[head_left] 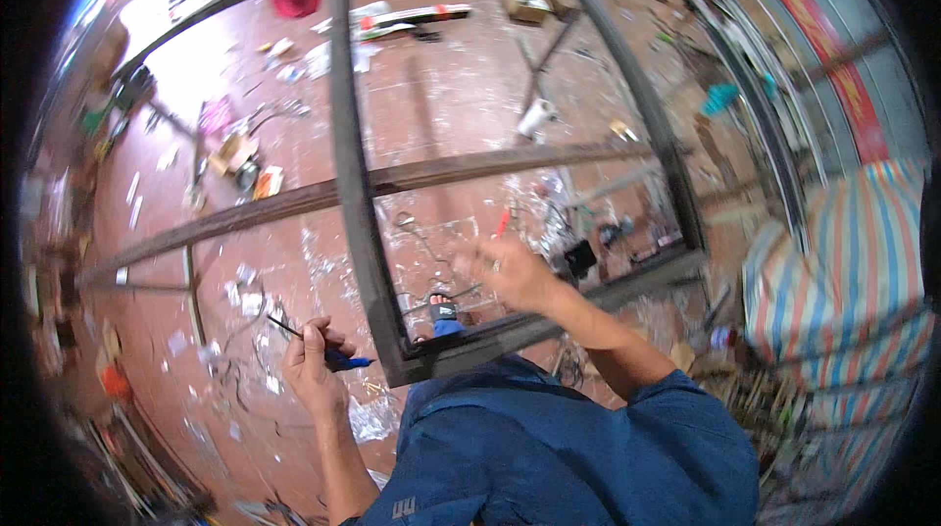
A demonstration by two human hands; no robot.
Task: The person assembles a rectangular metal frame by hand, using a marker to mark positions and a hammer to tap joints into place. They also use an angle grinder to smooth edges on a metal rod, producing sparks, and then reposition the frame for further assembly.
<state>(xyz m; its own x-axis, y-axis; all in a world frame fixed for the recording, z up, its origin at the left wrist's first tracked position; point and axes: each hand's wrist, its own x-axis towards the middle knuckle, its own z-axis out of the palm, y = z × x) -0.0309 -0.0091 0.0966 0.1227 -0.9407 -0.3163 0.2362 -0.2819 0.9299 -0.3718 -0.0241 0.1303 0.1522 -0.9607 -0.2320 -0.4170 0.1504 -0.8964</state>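
One dark rectangular frame [367, 266] before the person's torso [520, 438]. Left hand [316, 361] grasps a slim blue-handled tool [349, 362] near the frame's near-left corner. Right hand [508, 273], blurred, over its opening; cannot tell whether it grips anything.

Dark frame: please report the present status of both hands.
Left hand holds blue-ended tool. Right hand blurred over dark frame, grasp unclear. Frame crosses over beam. Floor littered.

shirt [578, 443]: dark blue | sleeves [691, 418]: short | marking [404, 506]: small, pale | sandal [443, 312]: dark | hands [312, 369] [518, 276]: bare
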